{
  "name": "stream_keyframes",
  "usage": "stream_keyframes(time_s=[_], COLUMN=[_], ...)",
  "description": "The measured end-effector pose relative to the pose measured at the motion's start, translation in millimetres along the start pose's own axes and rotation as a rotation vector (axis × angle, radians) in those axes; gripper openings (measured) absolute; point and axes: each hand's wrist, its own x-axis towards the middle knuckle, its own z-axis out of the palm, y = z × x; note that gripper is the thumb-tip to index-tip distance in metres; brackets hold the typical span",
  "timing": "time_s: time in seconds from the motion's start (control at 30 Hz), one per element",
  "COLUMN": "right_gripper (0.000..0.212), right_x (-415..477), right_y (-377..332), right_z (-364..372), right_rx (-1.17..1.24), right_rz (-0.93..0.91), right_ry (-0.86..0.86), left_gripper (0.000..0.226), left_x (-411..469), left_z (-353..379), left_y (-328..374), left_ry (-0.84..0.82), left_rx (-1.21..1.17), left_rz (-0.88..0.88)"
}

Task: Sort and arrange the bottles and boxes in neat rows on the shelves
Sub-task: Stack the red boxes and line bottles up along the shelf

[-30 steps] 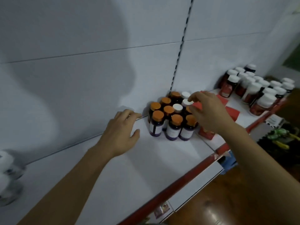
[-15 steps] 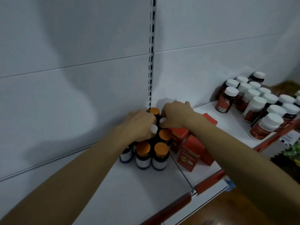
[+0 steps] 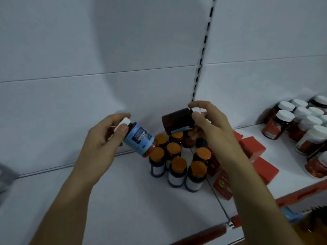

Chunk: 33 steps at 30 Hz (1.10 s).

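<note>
Head view: left grip [image 3: 104, 137] holds a blue-labelled bottle [image 3: 139, 138] by its white cap, right grip [image 3: 214, 126] a dark bottle [image 3: 177, 119] likewise, both tilted above the orange-capped bottles [image 3: 178, 163] on the shelf [image 3: 123, 200]; judged rigid, light and smooth, safer held round the body.

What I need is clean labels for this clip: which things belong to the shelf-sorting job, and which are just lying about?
In the job: blue-labelled bottle, held by left hand; dark bottle, held by right hand; orange-capped bottles; red boxes; white-capped bottles; shelf.
Lying about: blurred grey thing at left edge; blue thing under shelf edge.
</note>
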Motion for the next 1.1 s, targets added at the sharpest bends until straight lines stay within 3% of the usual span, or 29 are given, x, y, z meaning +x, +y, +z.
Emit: stream_keyframes(time_s=[0.13, 0.3, 0.47, 0.6, 0.7, 0.83, 0.97, 1.1], right_gripper=[0.019, 0.027, 0.008, 0.033, 0.042, 0.037, 0.028, 0.025], right_x=[-6.6, -2.9, -2.0, -4.6, -9.3, -22.0, -27.9, -28.3], right_y=[-3.9, -12.4, -25.1, -23.8, -19.6, -12.2, 1.7, 12.3], right_z=[80.1, 179.2, 268.2, 331.2, 375.6, 415.3, 433.3, 442.5], right_rx=[0.165, 0.054, -0.132, -0.313, -0.539, -0.644, -0.785, -0.756], right_rz=[0.084, 0.049, -0.081, -0.114, -0.272, -0.421, -0.490, -0.487], right_ry=[-0.028, -0.228, -0.427, -0.589, -0.565, -0.501, -0.448, -0.399], left_gripper=[0.031, 0.038, 0.036, 0.037, 0.037, 0.033, 0.031, 0.040], left_x=[-35.0, -83.6, -133.3, -162.9, -178.2, -190.0, -196.0, -197.1], left_z=[-66.7, -150.3, -204.9, -235.4, -254.2, -271.5, -274.2, -274.7], left_y=[-24.9, -50.9, -76.0, -93.6, -106.6, -129.0, -134.1, -131.0], left_ry=[-0.004, -0.065, 0.021, 0.105, 0.135, 0.147, 0.090, 0.078], left_rx=[0.079, 0.342, 0.381, 0.352, 0.323, 0.348, 0.344, 0.297], left_rz=[-0.040, -0.030, -0.003, -0.011, -0.028, -0.064, -0.046, -0.067])
